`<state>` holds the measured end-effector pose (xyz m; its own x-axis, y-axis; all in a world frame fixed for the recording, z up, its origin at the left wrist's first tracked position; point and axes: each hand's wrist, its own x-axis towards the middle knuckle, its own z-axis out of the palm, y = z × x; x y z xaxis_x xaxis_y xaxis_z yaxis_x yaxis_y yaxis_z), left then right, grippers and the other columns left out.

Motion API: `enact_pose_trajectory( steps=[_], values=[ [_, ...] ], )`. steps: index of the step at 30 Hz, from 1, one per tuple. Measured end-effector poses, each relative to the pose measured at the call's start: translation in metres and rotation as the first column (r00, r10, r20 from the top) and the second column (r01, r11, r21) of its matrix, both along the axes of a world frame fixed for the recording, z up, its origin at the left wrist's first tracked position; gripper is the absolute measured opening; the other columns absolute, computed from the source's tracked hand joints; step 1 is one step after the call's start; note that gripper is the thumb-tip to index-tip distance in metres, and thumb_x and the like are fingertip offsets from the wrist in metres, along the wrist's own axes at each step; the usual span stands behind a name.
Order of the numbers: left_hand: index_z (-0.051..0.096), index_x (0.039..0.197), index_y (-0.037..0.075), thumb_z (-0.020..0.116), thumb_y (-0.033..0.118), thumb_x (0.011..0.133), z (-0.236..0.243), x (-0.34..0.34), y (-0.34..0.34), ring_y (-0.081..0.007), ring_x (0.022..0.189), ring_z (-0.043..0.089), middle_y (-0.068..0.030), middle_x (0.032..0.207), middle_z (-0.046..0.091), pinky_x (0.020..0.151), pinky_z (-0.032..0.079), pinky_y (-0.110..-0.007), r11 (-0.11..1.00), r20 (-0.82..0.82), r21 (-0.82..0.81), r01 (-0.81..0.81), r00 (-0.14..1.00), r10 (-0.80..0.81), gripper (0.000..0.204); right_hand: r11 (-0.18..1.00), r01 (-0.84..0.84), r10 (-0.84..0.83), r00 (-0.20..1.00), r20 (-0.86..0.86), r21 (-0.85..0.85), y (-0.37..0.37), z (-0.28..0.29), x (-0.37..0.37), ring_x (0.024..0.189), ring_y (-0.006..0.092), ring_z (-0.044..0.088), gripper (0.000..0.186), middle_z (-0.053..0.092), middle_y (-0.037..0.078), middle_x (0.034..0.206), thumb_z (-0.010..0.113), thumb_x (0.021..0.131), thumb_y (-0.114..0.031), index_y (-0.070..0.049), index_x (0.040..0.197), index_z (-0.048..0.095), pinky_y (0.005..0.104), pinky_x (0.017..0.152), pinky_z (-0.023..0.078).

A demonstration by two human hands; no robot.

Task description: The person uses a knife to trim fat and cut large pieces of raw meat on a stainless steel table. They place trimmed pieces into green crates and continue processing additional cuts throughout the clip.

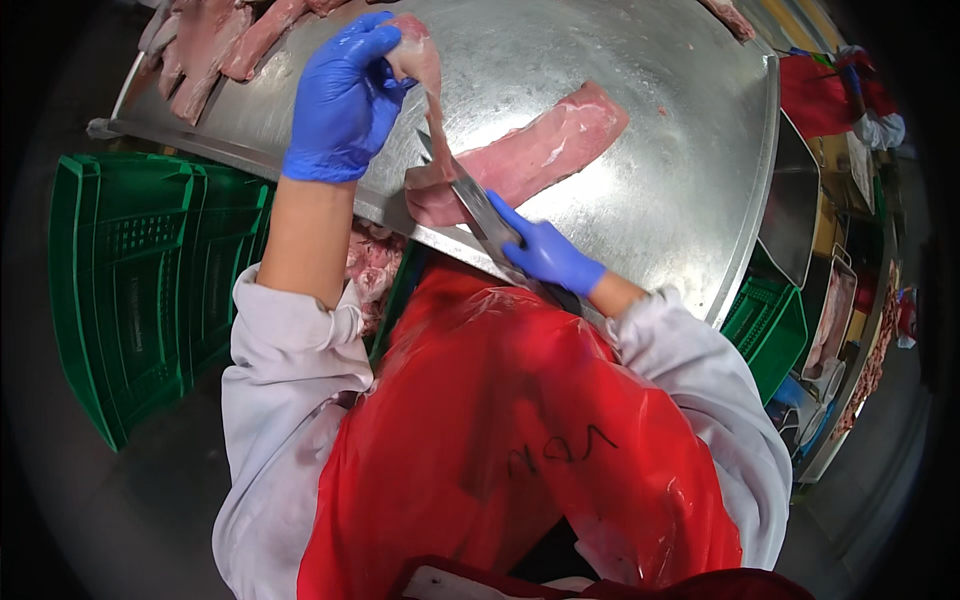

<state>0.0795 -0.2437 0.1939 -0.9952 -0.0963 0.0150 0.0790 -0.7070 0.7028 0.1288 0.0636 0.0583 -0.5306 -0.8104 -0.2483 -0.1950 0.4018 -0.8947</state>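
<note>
My left hand (347, 95), in a blue glove, pinches the upper end of a thin strip of meat (431, 85) and holds it up. The strip hangs down to the left end of a long pink piece of pork loin (545, 145), which lies flat on the metal table. My right hand (550, 250), also gloved in blue, is closed around a knife (478, 205). Its long blade points away and to the left, against the lower part of the strip at the loin's left end. The knife's handle is mostly hidden by my fingers.
Several long meat pieces (215, 50) lie at the table's far left. Green crates (130, 290) stand left of the steel table (690, 160). Meat trimmings (372, 265) fill a container below its near edge. Another green crate (765, 325) is at right; a person in red (815, 95) stands beyond.
</note>
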Motion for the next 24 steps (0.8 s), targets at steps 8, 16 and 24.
enact_pose_trajectory(
  steps=[8,16,24],
  values=[
    [0.059,0.113,-0.007,0.052,0.009,0.094,0.097,0.088,-0.06,-0.023,0.094,0.061,-0.0141,0.102,0.063,0.088,0.049,-0.038,0.985,-0.225,0.056,-0.162,0.959,0.171,0.026,0.987,-0.096,0.058,0.961,-0.27,-0.126,-0.1,-0.027,-0.004,0.072,0.0437,0.066,0.072,0.066,0.028,0.091,0.052,0.095,-0.019,-0.024,0.159,0.02,0.0501,0.073,0.053],
    [0.05,0.129,-0.013,0.044,0.008,0.098,0.117,0.28,-0.203,-0.0306,0.117,0.058,-0.024,0.13,0.057,0.105,0.046,-0.044,0.91,-0.167,-0.183,-0.372,0.924,0.344,0.038,0.994,0.048,-0.044,0.998,0.04,-0.098,-0.014,-0.013,-0.05,0.119,0.0262,0.063,0.071,0.051,0.019,0.148,0.058,0.094,-0.022,-0.012,0.158,0.028,0.0381,0.094,0.052],
    [0.065,0.104,-0.001,0.076,0.024,0.085,-0.108,0.144,-0.132,-0.0178,0.082,0.065,-0.0132,0.091,0.069,0.077,0.054,-0.036,0.071,0.164,-0.986,0.149,0.832,0.531,0.034,0.615,0.787,-0.738,0.593,-0.323,0.038,0.042,-0.061,-0.141,0.068,0.0289,0.071,0.078,0.072,0.019,0.084,0.059,0.09,-0.018,-0.022,0.16,0.024,0.0394,0.064,0.056]
  ],
)
